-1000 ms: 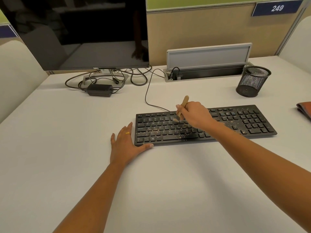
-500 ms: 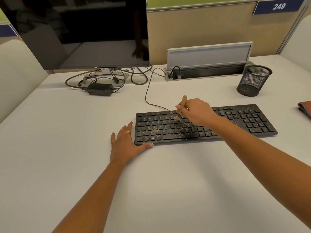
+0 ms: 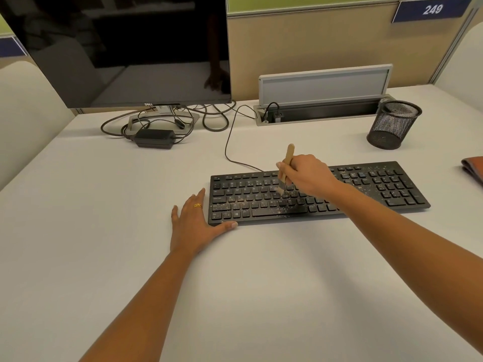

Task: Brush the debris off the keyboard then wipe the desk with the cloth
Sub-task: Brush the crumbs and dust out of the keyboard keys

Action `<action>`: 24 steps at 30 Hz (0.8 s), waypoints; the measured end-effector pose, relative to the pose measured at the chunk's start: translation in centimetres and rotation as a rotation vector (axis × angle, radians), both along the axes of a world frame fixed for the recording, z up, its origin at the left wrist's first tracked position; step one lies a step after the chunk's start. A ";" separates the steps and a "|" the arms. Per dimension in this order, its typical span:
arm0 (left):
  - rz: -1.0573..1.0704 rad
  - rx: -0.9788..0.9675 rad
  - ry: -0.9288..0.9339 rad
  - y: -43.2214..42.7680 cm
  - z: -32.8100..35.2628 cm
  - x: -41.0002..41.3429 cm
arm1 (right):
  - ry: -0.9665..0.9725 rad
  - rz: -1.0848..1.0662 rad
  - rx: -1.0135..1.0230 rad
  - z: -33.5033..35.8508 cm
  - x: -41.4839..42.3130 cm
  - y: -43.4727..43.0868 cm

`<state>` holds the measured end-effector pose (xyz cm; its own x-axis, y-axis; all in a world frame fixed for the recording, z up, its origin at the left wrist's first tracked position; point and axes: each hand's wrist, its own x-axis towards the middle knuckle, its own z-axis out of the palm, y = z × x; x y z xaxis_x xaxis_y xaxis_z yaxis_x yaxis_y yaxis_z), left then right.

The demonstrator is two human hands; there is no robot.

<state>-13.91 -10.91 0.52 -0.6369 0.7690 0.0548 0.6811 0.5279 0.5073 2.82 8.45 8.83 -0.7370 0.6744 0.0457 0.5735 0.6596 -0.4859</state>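
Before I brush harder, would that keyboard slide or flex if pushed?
Probably slides easily: the keyboard is thin and flat on a smooth desk, likely why the left hand braces its corner. Looks rigid, so unlikely to flex. Its slack cable would hardly restrain it.

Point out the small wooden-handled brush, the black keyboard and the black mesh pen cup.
small wooden-handled brush (image 3: 289, 153), head view, upper handle.
black keyboard (image 3: 392, 184), head view, number pad keys.
black mesh pen cup (image 3: 389, 128), head view, side wall.
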 end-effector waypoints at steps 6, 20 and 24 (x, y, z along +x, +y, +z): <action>0.009 0.002 0.021 0.0 0.0 0.2 | -0.040 0.121 -0.005 0.4 0.2 0.0; 0.006 -0.001 0.012 0.0 0.1 0.1 | -0.071 0.029 0.082 0.2 0.1 -0.2; 0.011 0.012 0.014 0.0 0.0 0.1 | 0.004 0.024 0.045 0.5 0.1 -0.1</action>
<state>-13.77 -10.92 0.55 -0.6444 0.7612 0.0724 0.6823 0.5296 0.5040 2.90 8.34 9.38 -0.7527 0.6536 0.0790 0.5551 0.6946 -0.4576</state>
